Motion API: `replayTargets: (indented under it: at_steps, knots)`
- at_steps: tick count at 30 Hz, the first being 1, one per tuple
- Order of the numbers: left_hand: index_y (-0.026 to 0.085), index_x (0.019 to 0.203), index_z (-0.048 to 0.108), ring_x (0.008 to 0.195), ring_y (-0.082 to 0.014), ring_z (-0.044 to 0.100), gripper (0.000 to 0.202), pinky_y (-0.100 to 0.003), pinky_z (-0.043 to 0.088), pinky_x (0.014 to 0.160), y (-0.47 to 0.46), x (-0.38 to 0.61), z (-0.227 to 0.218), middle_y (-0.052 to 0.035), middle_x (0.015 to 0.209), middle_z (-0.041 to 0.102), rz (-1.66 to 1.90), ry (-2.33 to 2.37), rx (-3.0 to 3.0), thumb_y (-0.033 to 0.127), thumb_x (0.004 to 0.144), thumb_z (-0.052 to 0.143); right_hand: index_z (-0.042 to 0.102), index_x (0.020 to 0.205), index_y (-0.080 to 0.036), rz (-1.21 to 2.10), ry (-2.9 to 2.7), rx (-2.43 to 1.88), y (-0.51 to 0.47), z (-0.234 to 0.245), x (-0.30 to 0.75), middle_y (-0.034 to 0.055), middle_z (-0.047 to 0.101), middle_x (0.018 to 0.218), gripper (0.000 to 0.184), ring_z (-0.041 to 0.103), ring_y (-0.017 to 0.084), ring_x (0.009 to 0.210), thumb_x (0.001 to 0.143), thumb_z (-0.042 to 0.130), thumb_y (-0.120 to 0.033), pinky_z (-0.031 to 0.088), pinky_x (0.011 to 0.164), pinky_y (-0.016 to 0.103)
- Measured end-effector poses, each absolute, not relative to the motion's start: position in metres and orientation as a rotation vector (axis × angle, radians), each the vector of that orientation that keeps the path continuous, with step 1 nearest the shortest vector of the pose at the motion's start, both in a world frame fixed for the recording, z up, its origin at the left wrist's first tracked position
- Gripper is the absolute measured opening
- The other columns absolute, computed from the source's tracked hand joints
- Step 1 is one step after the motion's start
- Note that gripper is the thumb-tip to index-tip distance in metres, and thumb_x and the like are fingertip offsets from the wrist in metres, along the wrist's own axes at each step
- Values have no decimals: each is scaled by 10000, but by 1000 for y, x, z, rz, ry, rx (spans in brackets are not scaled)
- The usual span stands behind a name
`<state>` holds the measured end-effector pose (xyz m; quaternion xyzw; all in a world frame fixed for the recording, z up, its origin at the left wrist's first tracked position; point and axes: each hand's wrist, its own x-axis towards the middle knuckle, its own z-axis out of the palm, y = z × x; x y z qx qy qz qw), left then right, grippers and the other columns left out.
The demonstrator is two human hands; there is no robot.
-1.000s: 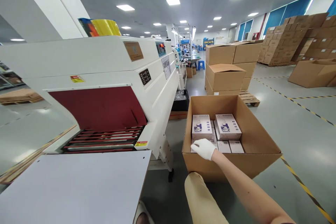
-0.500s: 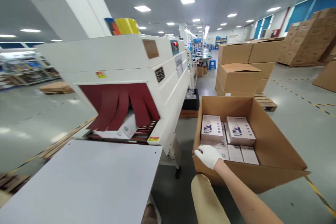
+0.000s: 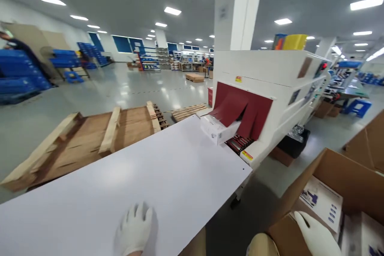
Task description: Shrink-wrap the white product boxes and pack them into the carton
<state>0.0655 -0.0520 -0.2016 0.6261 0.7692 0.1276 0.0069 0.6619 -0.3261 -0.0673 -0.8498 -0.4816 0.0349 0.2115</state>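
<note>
Gloves, both white, cover the two hands in the head view; the left hand (image 3: 135,226) is palm down at the near part of the white table (image 3: 168,176), its fingers straight and a bit apart, with nothing in it; its shadow is right beside it, so it is on the table or just over it, I cannot tell which; the right hand (image 3: 316,235) is low on the right, at the edge of a big brown box (image 3: 345,176), with its thumb sticking out; I cannot tell if it grips the edge; just beside it in the box is a white pack (image 3: 325,202) with a blue picture on top, and more packs sit to its right, cut off by the picture's edge; past the table is a big white machine (image 3: 279,116); a wrapped pack (image 3: 217,130) pokes out from under its red flaps (image 3: 231,110), tilted, at the far end of the table, well apart from both hands; rollers (image 3: 238,143) show next to it; a yellow roll (image 3: 295,42) is on top of the machine; a wood pallet (image 3: 126,126) is left of the table
</note>
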Motion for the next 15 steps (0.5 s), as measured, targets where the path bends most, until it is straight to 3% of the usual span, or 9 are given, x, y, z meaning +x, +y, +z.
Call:
replayTargets:
  at_steps: [4, 7, 12, 15]
  knots:
    - [159, 1480, 651, 1478, -379, 487, 597, -523, 383, 1243, -37, 120, -189, -149, 1588, 587, 611, 2240, 2083, 458, 1039, 382, 788, 874, -265, -118, -1317, -2290, -297, -49, 654, 166, 800, 1090, 348, 726, 400, 1079, 745, 600, -527, 581, 959, 508]
    - [147, 1497, 642, 1500, -379, 477, 592, -540, 340, 1290, -16, 170, -177, -153, 1594, 585, 858, 1918, 2127, 472, 1034, 467, 778, 1112, -197, -170, -1263, -2229, -242, -30, 616, 189, 749, 1279, 527, 677, 396, 1239, 865, 527, -589, 532, 1100, 549]
    - [111, 1605, 491, 1594, -323, 394, 717, -520, 278, 1357, 27, 248, -154, -173, 1667, 495, 1311, 1453, 1623, 567, 1063, 381, 639, 1466, -211, 209, -1515, -1974, -90, -3, 537, 119, 613, 1542, 670, 542, 315, 1458, 970, 467, -627, 366, 1293, 484]
    - [124, 1674, 361, 1641, -263, 311, 768, -427, 254, 1373, 44, 280, -133, -156, 1747, 370, 1474, 1221, 1216, 607, 1080, 308, 560, 1507, -75, 219, -1277, -1845, 12, 11, 514, 240, 523, 1601, 819, 490, 371, 1502, 954, 431, -664, 340, 1288, 502]
